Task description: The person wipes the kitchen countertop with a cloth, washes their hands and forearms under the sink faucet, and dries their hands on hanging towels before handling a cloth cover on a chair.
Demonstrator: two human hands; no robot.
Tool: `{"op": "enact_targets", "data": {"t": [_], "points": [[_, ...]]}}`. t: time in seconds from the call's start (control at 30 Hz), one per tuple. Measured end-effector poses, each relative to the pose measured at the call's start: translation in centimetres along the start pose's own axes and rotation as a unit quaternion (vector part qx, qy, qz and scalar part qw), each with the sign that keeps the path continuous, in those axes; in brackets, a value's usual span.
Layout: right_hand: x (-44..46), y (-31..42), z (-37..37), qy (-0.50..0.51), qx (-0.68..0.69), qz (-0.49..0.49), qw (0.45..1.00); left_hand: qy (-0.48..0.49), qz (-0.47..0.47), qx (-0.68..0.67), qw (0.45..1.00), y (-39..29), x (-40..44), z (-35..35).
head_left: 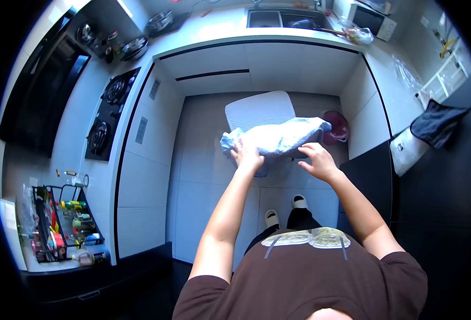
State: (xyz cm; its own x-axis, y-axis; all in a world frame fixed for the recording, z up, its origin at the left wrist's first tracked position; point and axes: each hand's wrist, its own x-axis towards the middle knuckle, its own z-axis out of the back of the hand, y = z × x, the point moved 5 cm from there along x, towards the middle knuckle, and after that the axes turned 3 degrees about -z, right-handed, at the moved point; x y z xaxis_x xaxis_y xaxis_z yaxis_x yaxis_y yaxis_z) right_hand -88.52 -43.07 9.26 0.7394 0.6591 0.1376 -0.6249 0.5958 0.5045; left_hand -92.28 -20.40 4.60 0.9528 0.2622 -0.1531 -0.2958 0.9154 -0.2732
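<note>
A light blue and white cloth [283,135] lies bunched in a long roll in front of me, across the near side of a white textured chair [261,110]. My left hand [246,156] is on the cloth's left end, its fingers pressed into the folds; some fingertips are hard to make out. At the lower right edge of the cloth, my right hand [319,161] has its thumb and fingers apart. Its fingertips are close to the fabric, and whether they touch it I cannot tell. The cloth hides the chair's near part.
A dark red bin [335,128] stands right of the chair. Counters surround the floor, with a gas hob [111,114] and a black rack of bottles [67,224] on the left. At the back is a sink [289,20]. A bag [409,152] hangs at right.
</note>
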Motion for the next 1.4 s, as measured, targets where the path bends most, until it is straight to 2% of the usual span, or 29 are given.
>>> {"op": "enact_targets", "data": {"t": [0.03,0.07,0.1,0.13,0.17,0.2,0.23,0.27,0.3,0.37,0.4,0.43,0.5,0.57,0.63,0.67,0.73,0.77,0.83,0.93,0.97,1.03,1.1,1.17,1.23,1.27,1.3,1.4], "points": [[1.1,-1.2,-0.9,0.007,0.0,0.006,1.0,-0.107,0.053,-0.031,0.992,2.3,0.5,-0.5],[2.2,-3.1,-0.8,-0.076,0.006,-0.035,0.997,-0.212,0.105,-0.06,0.97,4.8,1.2,-1.2],[3.3,-5.4,-0.9,-0.158,0.012,-0.075,0.984,-0.207,0.158,-0.221,0.94,8.2,2.9,-3.1],[4.1,-9.1,-1.9,-0.195,0.002,-0.158,0.968,-0.192,0.231,-0.28,0.912,10.2,3.2,-3.7],[4.9,-13.3,-2.9,-0.197,0.045,-0.243,0.949,-0.173,0.303,-0.336,0.875,11.7,3.2,-4.5],[5.8,-16.6,-3.9,-0.134,0.204,-0.353,0.903,-0.148,0.301,-0.32,0.886,12.3,3.8,-4.7],[6.2,-18.9,-5.5,-0.063,0.353,-0.451,0.817,-0.121,0.3,-0.304,0.896,12.8,4.3,-4.8],[6.6,-16.8,-4.6,0.0,0.416,-0.575,0.704,-0.072,0.301,-0.315,0.897,13.3,5.3,-5.8],[7.0,-19.7,-8.1,0.124,0.525,-0.64,0.547,-0.074,0.31,-0.317,0.894,13.5,6.4,-6.5],[8.3,-18.3,-7.2,0.148,0.591,-0.6,0.518,-0.044,0.382,-0.374,0.844,14.3,8.2,-9.1],[8.8,-19.6,-8.6,0.179,0.597,-0.606,0.494,-0.053,0.364,-0.422,0.829,15.4,9.3,-10.6],[9.0,-21.0,-9.4,0.214,0.601,-0.592,0.493,-0.063,0.387,-0.438,0.809,16.4,9.8,-12.2],[9.7,-20.3,-7.8,0.249,0.589,-0.582,0.503,-0.003,0.432,-0.516,0.74,16.3,10.1,-12.6],[10.8,-22.2,-7.8,0.253,0.572,-0.598,0.501,0.033,0.425,-0.548,0.72,15.3,9.3,-11.5],[11.8,-24.8,-10.1,0.232,0.616,-0.633,0.407,0.073,0.469,-0.543,0.692,12.7,8.1,-8.0],[12.5,-23.4,-9.4,0.271,0.582,-0.615,0.458,0.068,0.475,-0.543,0.689,12.8,8.1,-7.9],[12.3,-25.6,-13.0,0.299,0.535,-0.608,0.504,0.095,0.451,-0.469,0.754,13.0,8.1,-7.9],[12.0,-27.3,-14.8,0.319,0.502,-0.604,0.531,0.091,0.455,-0.47,0.751,13.3,7.9,-8.5],[11.5,-28.3,-15.4,0.32,0.465,-0.624,0.54,0.106,0.378,-0.433,0.811,13.7,8.2,-9.3],[12.6,-26.8,-12.9,0.292,0.351,-0.572,0.681,0.054,0.327,-0.47,0.818,12.9,6.4,-9.7],[12.6,-25.5,-11.7,0.282,0.342,-0.564,0.697,0.027,0.307,-0.492,0.815,11.8,5.1,-9.3],[11.9,-24.9,-11.5,0.301,0.317,-0.54,0.719,-0.001,0.291,-0.458,0.84,15.3,1.7,-15.3],[9.8,-24.3,-12.1,0.318,0.327,-0.534,0.712,0.003,0.309,-0.438,0.844,15.5,-2.8,-16.1],[8.1,-23.7,-13.0,0.331,0.327,-0.526,0.712,-0.023,0.345,-0.46,0.818,14.9,-6.6,-15.5],[7.6,-19.9,-10.6,0.376,0.27,-0.494,0.736,-0.028,0.393,-0.485,0.781,9.5,-9.9,-8.7],[6.3,-20.4,-11.7,0.392,0.254,-0.485,0.74,-0.043,0.374,-0.5,0.78,10.9,-13.0,-12.5],[5.7,-19.8,-11.7,0.398,0.215,-0.466,0.76,-0.002,0.33,-0.529,0.782,9.7,-14.6,-12.1],[4.1,-17.8,-11.8,0.421,0.189,-0.413,0.785,-0.066,0.385,-0.511,0.766,7.3,-21.1,-12.6]]}}
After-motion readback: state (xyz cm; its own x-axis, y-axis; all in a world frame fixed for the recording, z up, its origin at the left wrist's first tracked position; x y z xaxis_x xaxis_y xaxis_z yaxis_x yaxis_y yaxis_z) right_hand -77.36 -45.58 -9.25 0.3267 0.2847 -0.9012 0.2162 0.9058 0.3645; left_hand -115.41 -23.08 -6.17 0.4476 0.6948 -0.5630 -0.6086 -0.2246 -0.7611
